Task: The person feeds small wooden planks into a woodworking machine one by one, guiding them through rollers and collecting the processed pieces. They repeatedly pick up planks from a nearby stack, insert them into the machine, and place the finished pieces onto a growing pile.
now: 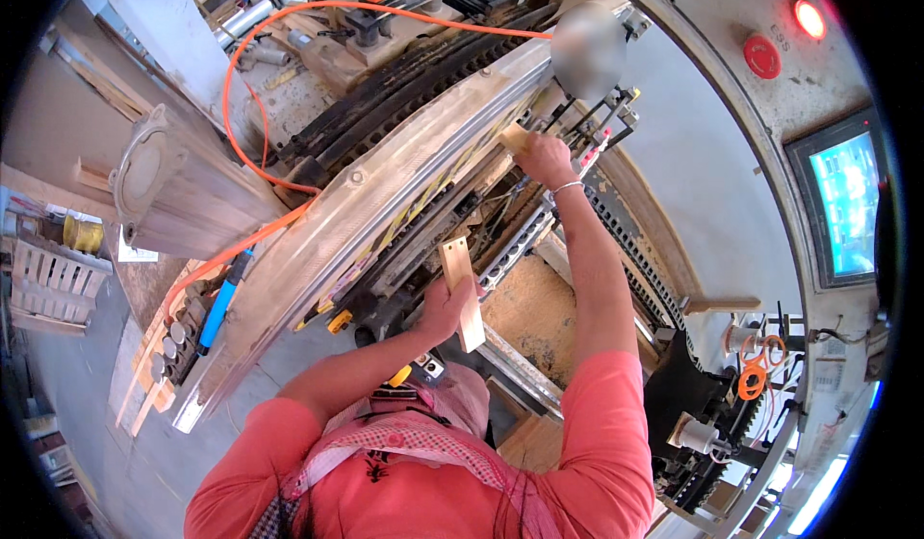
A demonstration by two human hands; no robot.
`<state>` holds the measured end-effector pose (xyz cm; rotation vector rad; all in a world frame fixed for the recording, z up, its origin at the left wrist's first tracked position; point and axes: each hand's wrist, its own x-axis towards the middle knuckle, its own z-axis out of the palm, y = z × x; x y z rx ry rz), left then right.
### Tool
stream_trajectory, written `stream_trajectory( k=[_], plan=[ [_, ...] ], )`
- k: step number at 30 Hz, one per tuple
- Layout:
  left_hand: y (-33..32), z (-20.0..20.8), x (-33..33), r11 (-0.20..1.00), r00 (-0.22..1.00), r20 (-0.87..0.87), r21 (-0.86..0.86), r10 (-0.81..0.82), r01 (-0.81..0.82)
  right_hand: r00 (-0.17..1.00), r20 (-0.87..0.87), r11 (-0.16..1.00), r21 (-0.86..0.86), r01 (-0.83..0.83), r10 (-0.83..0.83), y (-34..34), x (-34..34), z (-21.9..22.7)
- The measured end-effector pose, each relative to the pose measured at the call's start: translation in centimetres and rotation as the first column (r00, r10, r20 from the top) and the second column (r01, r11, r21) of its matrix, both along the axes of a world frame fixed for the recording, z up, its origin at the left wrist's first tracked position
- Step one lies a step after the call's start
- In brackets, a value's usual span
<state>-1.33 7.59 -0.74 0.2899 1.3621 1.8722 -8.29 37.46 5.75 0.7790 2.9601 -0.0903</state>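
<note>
My left hand point(446, 309) is closed around a short pale wooden board point(456, 260) with small holes near its upper end. The board stands tilted in front of my body, above the machine. Farther off, my right arm reaches out over the machine bed. Its hand point(546, 162) grips a small wooden piece point(513, 139) next to a row of metal rails and clamps. My fingers hide part of that piece. Between my arms lies a long slotted metal rail point(520, 247) of the machine.
A long metal beam point(385, 178) runs diagonally on the left, with an orange hose point(226, 106) looping over it. A blue-handled tool point(224, 300) lies by its near end. At right stands a control panel with a screen point(847, 207) and a red button point(761, 57). Sawdust point(525, 313) lies below.
</note>
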Motion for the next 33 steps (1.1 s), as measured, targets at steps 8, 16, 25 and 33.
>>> stream_trajectory(
  k=[8,16,25,33],
  plan=[
    [-0.2,0.4,-0.2,0.998,0.999,0.033,-0.038,-0.039,0.041,0.997,-0.073,0.999,0.02,-0.031,0.033,0.6,0.2,-1.0],
    [-0.1,0.2,-0.1,0.999,0.999,0.019,-0.017,-0.031,0.031,0.995,-0.077,0.997,0.04,-0.067,0.069,0.8,0.4,-1.3],
    [-0.2,0.5,-0.1,0.999,0.999,-0.039,-0.034,-0.039,0.037,0.997,-0.076,0.997,0.069,-0.02,0.025,0.7,0.1,-1.7],
    [-0.3,0.4,-0.2,0.999,0.999,-0.009,-0.019,-0.035,0.035,0.997,-0.055,0.996,0.084,-0.042,0.046,0.6,0.2,-1.8]
  ],
)
